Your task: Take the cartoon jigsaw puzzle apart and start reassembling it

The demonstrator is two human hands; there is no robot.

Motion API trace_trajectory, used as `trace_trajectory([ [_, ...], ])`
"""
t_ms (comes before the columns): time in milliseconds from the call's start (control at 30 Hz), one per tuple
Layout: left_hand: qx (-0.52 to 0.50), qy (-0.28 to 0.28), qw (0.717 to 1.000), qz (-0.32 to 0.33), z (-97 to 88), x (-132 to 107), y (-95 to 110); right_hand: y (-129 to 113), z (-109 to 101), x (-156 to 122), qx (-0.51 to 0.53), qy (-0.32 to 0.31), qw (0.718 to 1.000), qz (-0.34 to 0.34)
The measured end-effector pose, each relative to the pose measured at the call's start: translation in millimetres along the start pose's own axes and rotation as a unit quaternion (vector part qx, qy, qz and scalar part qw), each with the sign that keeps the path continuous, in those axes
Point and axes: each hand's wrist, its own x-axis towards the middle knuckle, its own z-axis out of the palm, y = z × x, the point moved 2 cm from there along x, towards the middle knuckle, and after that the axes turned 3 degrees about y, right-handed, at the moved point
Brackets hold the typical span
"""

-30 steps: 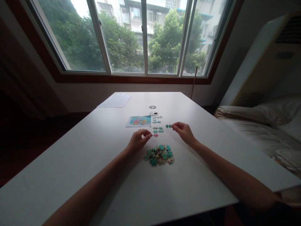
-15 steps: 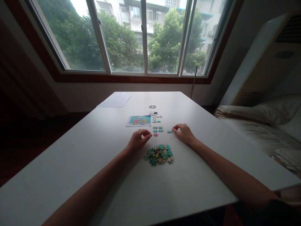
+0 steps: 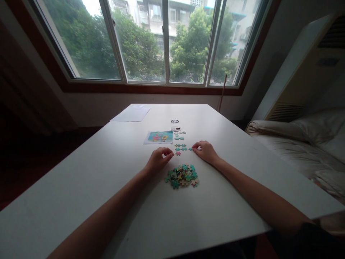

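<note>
A pile of loose jigsaw pieces (image 3: pixel 182 176) lies on the white table (image 3: pixel 107 169) just in front of both hands. My left hand (image 3: pixel 158 160) rests curled on the table beside a pink piece (image 3: pixel 178 153), its fingertips pinched together; nothing shows in them. My right hand (image 3: pixel 205 152) pinches a teal piece (image 3: pixel 190 149) flat on the table and holds it close to a short row of joined teal pieces (image 3: pixel 180 147). More small pieces (image 3: pixel 179 136) lie further back.
A colour reference picture (image 3: pixel 159 137) lies behind the left hand. Two small round objects (image 3: pixel 175 128) and a sheet of paper (image 3: pixel 132 114) sit further back. A sofa (image 3: pixel 302 144) stands to the right, with a window wall behind.
My right hand lowered the teal piece to the table and slid it left toward the joined teal pieces. My left hand stayed put.
</note>
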Motion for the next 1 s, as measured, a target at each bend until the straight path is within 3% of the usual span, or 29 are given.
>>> trace_trajectory([
  [333, -0.002, -0.023, 1.000, -0.003, -0.1, 0.4, 2.7, -2.1, 0.7, 1.7, -0.002, 0.000, 1.000, -0.003],
  [733, -0.026, -0.204, 0.977, 0.051, -11.2, -1.2, 21.0, -1.0, -0.6, 1.0, 0.020, 0.033, 0.999, -0.018],
  [1000, -0.021, -0.249, 0.965, 0.082, -14.1, -4.9, 30.7, -6.0, -2.0, -10.1, 0.059, 0.041, 0.996, -0.055],
])
